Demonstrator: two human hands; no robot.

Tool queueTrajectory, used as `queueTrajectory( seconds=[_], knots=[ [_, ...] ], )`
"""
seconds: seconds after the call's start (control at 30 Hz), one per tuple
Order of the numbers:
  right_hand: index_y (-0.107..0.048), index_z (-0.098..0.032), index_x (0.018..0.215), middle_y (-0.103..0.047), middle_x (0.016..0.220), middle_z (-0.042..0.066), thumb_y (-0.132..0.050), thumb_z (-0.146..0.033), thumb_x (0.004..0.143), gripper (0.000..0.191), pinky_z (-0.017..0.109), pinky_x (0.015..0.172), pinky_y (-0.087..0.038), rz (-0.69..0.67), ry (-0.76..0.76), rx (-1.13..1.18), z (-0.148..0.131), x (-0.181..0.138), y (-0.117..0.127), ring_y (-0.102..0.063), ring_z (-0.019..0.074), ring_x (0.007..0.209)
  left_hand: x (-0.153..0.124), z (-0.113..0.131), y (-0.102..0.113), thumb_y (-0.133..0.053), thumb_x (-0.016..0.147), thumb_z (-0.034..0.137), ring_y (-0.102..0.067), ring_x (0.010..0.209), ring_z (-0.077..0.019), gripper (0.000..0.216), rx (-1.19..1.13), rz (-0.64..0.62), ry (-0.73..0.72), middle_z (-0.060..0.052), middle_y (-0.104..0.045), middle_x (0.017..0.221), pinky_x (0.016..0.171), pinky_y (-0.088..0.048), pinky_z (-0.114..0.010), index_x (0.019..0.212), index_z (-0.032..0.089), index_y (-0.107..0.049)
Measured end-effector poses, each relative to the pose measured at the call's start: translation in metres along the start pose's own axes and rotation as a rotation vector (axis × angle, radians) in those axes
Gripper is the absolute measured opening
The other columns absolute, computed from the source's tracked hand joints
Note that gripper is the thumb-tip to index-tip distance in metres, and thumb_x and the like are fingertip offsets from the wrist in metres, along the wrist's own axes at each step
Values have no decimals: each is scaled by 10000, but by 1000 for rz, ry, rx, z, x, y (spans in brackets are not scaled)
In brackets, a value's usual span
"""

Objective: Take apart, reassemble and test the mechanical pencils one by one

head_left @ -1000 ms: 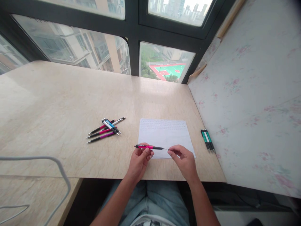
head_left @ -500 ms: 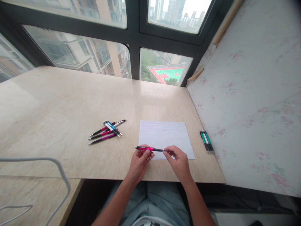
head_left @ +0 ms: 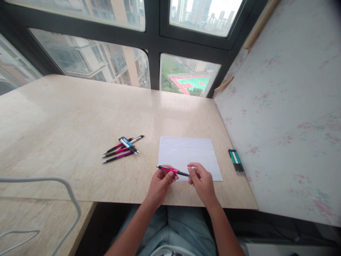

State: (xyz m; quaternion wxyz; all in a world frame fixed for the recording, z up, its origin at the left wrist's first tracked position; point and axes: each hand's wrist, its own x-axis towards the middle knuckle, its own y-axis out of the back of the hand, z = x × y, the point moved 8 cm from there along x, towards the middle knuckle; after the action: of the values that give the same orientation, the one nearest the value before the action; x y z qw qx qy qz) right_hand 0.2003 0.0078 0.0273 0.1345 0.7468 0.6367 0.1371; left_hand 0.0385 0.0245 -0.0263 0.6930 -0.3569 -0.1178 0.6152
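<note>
Gripping a pink-and-black pen [head_left: 174, 171] above the paper [head_left: 190, 153], near the front edge of the worktop [head_left: 80, 117], is the left hand [head_left: 159, 185]; the right hand [head_left: 204, 182] curls at the tip, its pinch unclear.

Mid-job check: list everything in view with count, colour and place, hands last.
Pink pen: one, pink and black, held centre.
Table: one, beige, across the middle.
Paper: one, white, faintly written, on the table.
Pen pile: about six, pink, purple, blue, white, left of paper.
Wall: one, pale, flowered, right.
Pen row: at least three, green and white, beside the wall.
Cable: count unclear, grey, lower left.
Window: one, dark-framed, beyond the table.
Sports court: one, green and red, outside.
Buildings: several, pale, outside.
Jeans: one pair, blue, bottom.
Left hand: one, bare, holding pink pen.
Right hand: one, bare, at the pen's tip.
</note>
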Motion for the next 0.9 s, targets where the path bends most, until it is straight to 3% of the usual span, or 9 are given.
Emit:
queueTrajectory(
  seconds=[0.2,0.4,0.6,0.77,0.9],
  knots=[
    [-584,-198,911,-701,723,30,-562,-385,904,189,265,620,-533,-83,41,93,-4,-7,-8,-675,173,664,3,-2,7,-786,744,241,-640,689,-111,239,-65,49,19,-34,-704,849,667,-487,-226,929,166,-654],
    [-560,-204,665,-605,569,-7,-425,-411,973,395,239,556,-452,-45,70,-123,-8,-7,-5,-569,134,525,1,0,3,-785,742,259,-635,681,-116,226,-7,20,-6,-21,-692,781,652,-482,-227,907,164,-664],
    [-578,-203,821,-647,752,27,-451,-377,960,257,246,638,-471,38,114,-167,-11,-7,-1,-618,174,718,2,-1,3,-787,737,265,-631,688,-118,233,12,32,-10,-26,-697,800,671,-481,-238,914,166,-673],
    [-494,-213,688,-536,599,-17,-359,-345,993,359,252,571,-390,18,112,-266,-7,-8,-8,-537,149,563,2,-3,5,-773,752,271,-629,699,-128,217,59,23,-26,-33,-697,804,683,-477,-248,911,167,-667],
    [-471,-212,620,-497,534,-31,-331,-380,1006,443,248,548,-374,-37,41,-208,0,-9,-11,-509,135,509,2,-2,4,-759,767,280,-624,697,-132,208,77,12,-37,-30,-686,802,697,-477,-258,916,172,-663]
  ],
)
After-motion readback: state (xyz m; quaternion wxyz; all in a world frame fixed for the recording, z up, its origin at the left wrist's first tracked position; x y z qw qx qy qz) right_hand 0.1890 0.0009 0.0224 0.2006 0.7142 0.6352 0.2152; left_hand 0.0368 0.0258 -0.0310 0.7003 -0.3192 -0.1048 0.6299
